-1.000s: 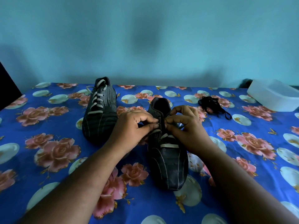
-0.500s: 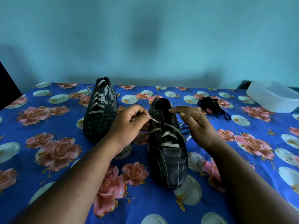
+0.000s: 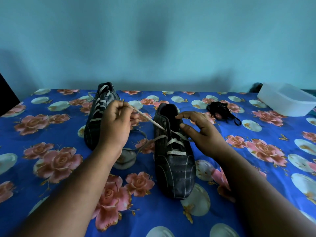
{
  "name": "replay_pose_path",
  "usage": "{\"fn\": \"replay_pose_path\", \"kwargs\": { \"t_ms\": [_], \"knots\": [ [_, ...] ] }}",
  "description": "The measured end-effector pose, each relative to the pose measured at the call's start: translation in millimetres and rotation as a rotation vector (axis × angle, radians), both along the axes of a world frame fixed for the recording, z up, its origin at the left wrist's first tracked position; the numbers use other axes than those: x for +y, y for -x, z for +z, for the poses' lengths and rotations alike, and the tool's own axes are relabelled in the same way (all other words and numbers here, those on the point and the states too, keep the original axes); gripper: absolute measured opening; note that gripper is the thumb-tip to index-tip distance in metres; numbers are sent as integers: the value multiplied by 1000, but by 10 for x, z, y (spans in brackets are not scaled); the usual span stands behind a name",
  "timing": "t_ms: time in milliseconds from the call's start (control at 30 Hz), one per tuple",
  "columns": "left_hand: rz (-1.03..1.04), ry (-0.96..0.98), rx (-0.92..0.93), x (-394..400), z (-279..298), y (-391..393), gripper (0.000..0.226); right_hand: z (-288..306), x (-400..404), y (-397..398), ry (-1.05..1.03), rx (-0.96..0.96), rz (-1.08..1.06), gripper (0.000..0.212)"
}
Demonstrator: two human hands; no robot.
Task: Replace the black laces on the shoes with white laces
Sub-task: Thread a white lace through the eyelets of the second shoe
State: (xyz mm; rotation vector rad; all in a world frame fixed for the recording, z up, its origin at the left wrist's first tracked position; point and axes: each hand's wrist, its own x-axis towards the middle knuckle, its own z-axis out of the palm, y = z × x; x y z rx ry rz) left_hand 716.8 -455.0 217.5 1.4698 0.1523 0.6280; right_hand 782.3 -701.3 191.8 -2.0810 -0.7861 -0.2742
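between the left hand's curled fingers and thumb sat one end of the white lace, pinched and drawn taut up and to the left from an eyelet on the near shoe. the right hand hovered over the shoe's right side, fingers spread and loosely bent, holding nothing; whether a fingertip touched the collar could not be told.

to do this pull well, it seemed best to steady the shoe with the free hand, draw the lace flat and untwisted until the crossing below lay snug, and keep both ends about even before the next eyelet. the slack tail looping on the cloth beside the shoe could snag.

counted: two black shoes, the near one about half laced in white, the far shoe to the left carrying white lacing up to its top. one bundle of black laces lay well to the right, off the shoes. one white plastic tub sat at the far right on the floral cloth. two hands.
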Motion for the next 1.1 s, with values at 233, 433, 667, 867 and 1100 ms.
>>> {"fn": "replay_pose_path", "kwargs": {
  "t_ms": [233,433,667,867,1100],
  "knots": [
    [-42,-1021,-196,-84,-126,21,30,-8,-1,8,-2,-22,-8,28],
    [-140,-997,-106,-123,-211,39,21,-1,0,14,27,-56,-12,32],
    [80,-596,-27,77,-84,-9,26,8,-16,5,22,-44,-17,27],
    [605,-870,248,264,30,30,17,21,-20,15,19,-34,-11,20],
    [164,-1098,-32,51,-64,37,30,20,-9,27,6,-27,-6,20]
  ]
}}
